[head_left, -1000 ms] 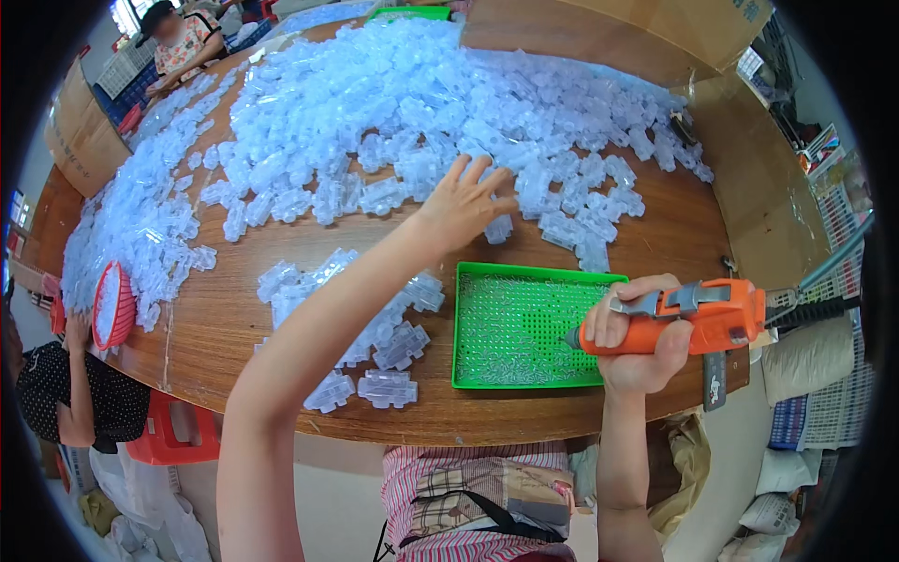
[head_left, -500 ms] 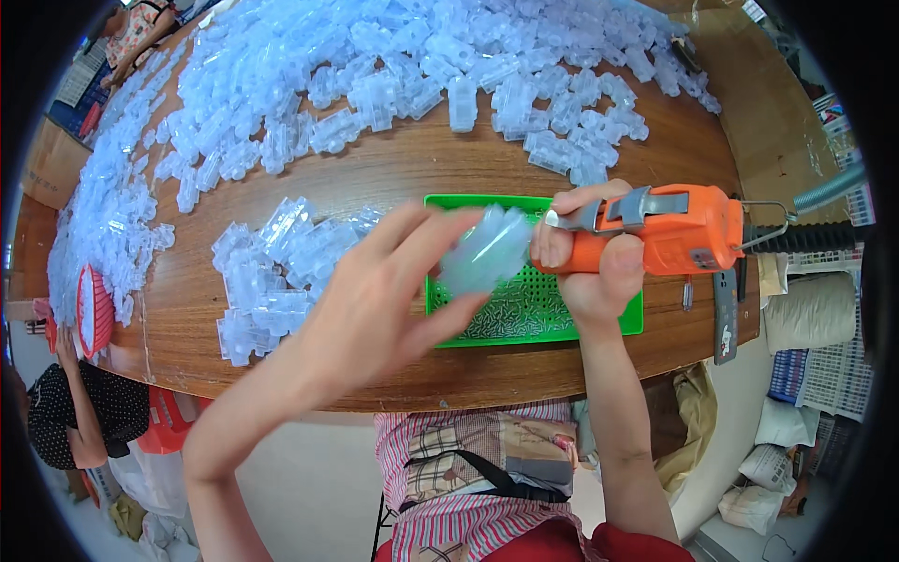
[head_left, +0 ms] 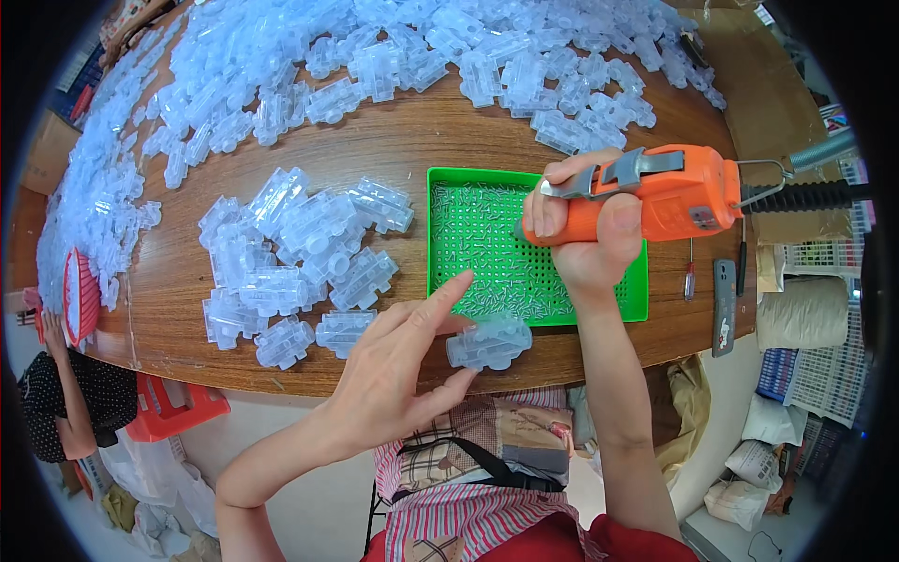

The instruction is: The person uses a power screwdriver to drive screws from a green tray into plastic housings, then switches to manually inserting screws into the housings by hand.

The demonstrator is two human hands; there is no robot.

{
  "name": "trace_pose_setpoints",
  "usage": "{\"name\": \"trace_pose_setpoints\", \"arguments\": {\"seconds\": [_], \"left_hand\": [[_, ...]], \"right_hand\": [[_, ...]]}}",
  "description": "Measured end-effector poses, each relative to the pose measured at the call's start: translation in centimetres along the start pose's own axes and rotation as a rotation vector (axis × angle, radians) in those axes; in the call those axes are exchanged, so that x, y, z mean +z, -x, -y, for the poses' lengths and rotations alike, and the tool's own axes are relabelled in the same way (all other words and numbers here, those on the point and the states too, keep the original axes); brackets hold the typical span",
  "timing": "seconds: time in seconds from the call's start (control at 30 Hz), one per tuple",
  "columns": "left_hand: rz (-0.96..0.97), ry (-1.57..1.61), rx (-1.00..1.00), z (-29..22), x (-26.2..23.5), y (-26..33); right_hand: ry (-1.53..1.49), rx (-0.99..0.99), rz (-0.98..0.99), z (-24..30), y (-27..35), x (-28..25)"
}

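Below the near edge of the green tray, my left hand [head_left: 398, 361] has a clear plastic piece [head_left: 489, 343] at its fingertips. The thumb lies along the piece's lower left end and a blurred finger along the upper left, while the index finger points out straight. My right hand [head_left: 585, 225] is wrapped round an orange electric screwdriver [head_left: 670, 192], whose tip end hangs over the tray. Inside the perforated green tray [head_left: 642, 298] lie many small metal screws [head_left: 478, 253]. Left of it sits a loose cluster of similar clear pieces [head_left: 309, 229].
A huge heap of clear pieces [head_left: 281, 47] covers the table's far and left parts. On the right lie a small screwdriver [head_left: 690, 281] and a dark phone-like slab [head_left: 724, 309]; a black coiled cable [head_left: 805, 199] runs off the orange tool. Another person's arm [head_left: 70, 375] and a red basket [head_left: 81, 295] are at left.
My left hand has come down and toward me from over the tray, with a clear piece at its fingertips. The orange screwdriver stays in my right hand. The whole view has shifted slightly.
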State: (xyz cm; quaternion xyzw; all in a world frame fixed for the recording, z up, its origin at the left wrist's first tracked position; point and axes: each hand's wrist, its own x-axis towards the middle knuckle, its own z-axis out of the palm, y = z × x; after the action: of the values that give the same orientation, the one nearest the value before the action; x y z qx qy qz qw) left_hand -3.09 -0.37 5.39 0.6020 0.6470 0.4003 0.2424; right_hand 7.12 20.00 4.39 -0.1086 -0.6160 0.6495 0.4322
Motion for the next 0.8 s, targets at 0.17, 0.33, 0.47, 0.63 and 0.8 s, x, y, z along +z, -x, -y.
{"name": "trace_pose_setpoints", "arguments": {"seconds": [0.17, 0.33, 0.47, 0.63, 0.8], "left_hand": [[-0.017, -0.003, 0.03, 0.7, 0.6, -0.4], [-0.01, 0.175, -0.034, 1.6, 1.4, 0.0], [0.032, 0.159, -0.044, 1.8, 1.3, -0.1], [0.028, 0.213, -0.082, 2.1, 1.4, 0.1], [-0.026, 0.153, 0.079, 1.4, 0.1, 0.2]], "right_hand": [[-0.009, -0.037, -0.01, -0.2, -0.1, -0.3], [0.011, -0.009, 0.031, -0.4, 0.1, -0.3], [0.028, -0.006, 0.032, 0.2, 0.0, 0.0], [-0.169, -0.14, 0.174, 5.8, 0.7, -0.1], [-0.098, -0.242, 0.241, 9.5, 2.3, 1.1]]}}
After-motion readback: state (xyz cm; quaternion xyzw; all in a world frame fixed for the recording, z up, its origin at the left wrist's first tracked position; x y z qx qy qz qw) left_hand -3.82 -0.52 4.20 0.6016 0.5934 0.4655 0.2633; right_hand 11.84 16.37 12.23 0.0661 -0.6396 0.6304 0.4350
